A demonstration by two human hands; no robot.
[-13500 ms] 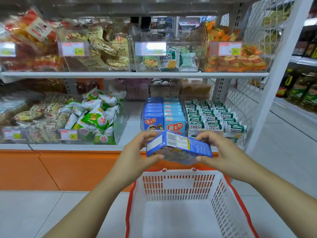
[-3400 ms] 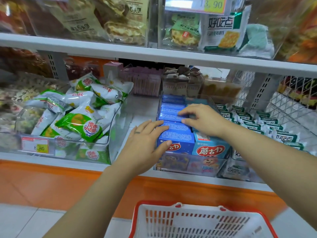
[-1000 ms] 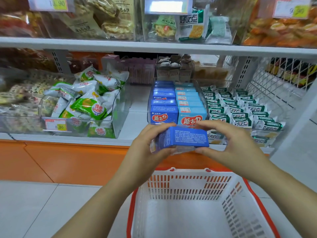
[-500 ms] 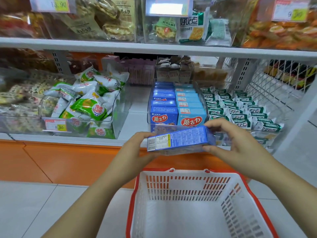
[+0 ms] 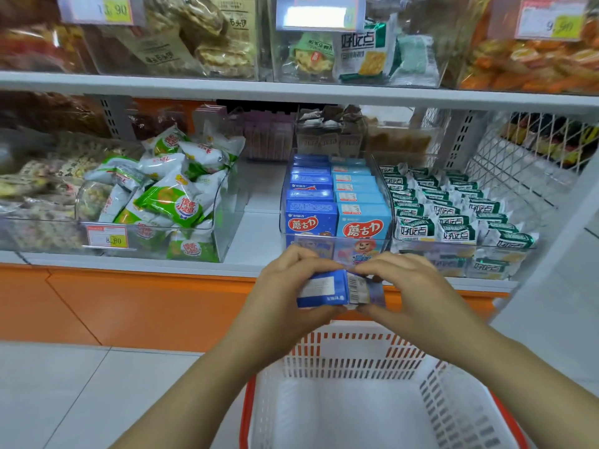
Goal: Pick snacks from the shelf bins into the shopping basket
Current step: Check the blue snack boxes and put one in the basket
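Both hands, left hand (image 5: 285,286) and right hand (image 5: 411,286), grip a blue box (image 5: 327,288) at center frame above the basket (image 5: 350,354); best lowered flat before letting go.

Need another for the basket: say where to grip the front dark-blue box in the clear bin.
Pinch its top edge from above. The front dark-blue box stands upright, lower part behind the wall of the clear bin, a light-blue box tight on its right; only the top looks free, so lift straight up.
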